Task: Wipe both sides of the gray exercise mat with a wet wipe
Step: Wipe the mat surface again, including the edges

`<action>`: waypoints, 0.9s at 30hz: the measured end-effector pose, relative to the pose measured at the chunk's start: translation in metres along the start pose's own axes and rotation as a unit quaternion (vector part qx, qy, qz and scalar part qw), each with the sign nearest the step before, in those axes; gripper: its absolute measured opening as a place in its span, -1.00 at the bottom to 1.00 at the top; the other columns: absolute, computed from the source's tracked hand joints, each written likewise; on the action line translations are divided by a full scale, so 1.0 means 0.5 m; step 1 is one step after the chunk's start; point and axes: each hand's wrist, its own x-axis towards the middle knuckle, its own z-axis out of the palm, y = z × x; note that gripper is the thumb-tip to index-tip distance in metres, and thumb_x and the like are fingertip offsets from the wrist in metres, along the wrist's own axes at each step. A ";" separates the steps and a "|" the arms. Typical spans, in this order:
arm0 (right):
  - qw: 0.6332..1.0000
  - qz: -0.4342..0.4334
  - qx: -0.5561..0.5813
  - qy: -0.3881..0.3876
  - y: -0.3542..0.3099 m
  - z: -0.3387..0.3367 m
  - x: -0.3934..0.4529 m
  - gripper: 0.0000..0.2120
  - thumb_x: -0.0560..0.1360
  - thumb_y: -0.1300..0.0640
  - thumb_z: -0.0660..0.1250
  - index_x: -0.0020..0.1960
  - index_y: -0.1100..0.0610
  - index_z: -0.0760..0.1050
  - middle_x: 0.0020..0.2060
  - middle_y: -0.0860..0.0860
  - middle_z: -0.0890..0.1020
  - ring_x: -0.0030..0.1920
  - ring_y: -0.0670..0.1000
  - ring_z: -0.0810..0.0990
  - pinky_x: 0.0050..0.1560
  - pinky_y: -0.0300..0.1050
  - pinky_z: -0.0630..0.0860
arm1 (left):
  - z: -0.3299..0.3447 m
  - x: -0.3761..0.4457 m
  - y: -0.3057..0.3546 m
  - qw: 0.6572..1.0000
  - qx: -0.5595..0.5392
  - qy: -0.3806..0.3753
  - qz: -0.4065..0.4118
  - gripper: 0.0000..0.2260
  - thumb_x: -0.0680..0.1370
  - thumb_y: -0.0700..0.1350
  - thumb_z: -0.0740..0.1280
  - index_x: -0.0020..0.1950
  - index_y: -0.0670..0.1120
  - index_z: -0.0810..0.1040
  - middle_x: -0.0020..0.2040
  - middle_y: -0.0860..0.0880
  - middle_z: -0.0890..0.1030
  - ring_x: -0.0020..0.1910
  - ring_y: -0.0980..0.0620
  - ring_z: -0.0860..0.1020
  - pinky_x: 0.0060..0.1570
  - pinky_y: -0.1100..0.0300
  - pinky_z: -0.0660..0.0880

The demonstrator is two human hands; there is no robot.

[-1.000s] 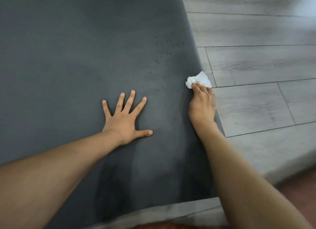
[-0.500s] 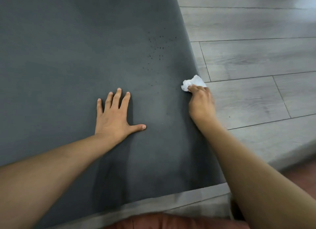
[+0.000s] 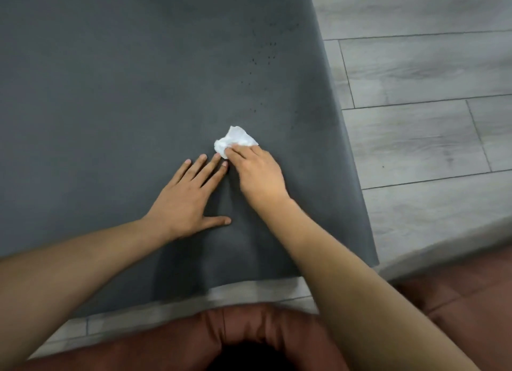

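The gray exercise mat (image 3: 116, 99) lies flat on the floor and fills most of the view, with small dark specks near its right side. My left hand (image 3: 188, 198) rests flat on the mat, fingers straight and together. Just to its right, my right hand (image 3: 257, 173) presses a crumpled white wet wipe (image 3: 235, 142) onto the mat, fingers bent over it. The wipe sits just beyond the left hand's fingertips.
Gray wood-look floor planks (image 3: 421, 137) run along the mat's right edge and show as a narrow strip below its near edge. A reddish-brown cushioned surface (image 3: 249, 337) lies at the bottom of the view, beneath me.
My right hand has slid the wipe leftward from the mat's right edge to the middle, beside my left fingertips. The left hand's fingers have drawn together. The camera has tilted downward.
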 end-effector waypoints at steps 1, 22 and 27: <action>0.999 0.012 -0.028 0.009 0.035 -0.015 -0.003 -0.54 0.47 0.15 0.02 0.23 0.14 0.58 0.15 0.07 0.63 0.10 0.18 0.59 0.04 0.02 0.51 | -0.005 0.000 0.002 1.000 0.000 -0.004 0.002 0.03 0.41 0.58 0.08 0.69 0.00 -0.09 0.69 -0.05 -0.06 0.66 -0.12 -0.05 0.62 -0.06 -0.08; 0.977 0.191 -0.087 0.021 0.136 -0.066 -0.122 -0.55 0.46 0.25 0.06 0.25 0.22 0.54 0.21 0.13 0.59 0.14 0.23 0.56 0.14 0.04 0.42 | -0.022 0.006 0.025 0.994 -0.097 -0.015 -0.052 0.16 0.36 0.40 0.47 0.68 -0.05 -0.13 0.68 -0.09 -0.20 0.66 -0.06 -0.15 0.62 0.03 -0.17; 0.939 0.332 -0.083 0.040 0.202 -0.096 -0.152 -0.50 0.50 0.34 0.09 0.42 0.17 0.39 0.41 0.09 0.43 0.32 0.19 0.41 0.33 0.00 0.28 | -0.028 0.002 0.031 0.993 -0.097 -0.020 -0.059 0.16 0.36 0.40 0.46 0.68 -0.04 -0.14 0.68 -0.09 -0.21 0.66 -0.06 -0.16 0.62 0.03 -0.17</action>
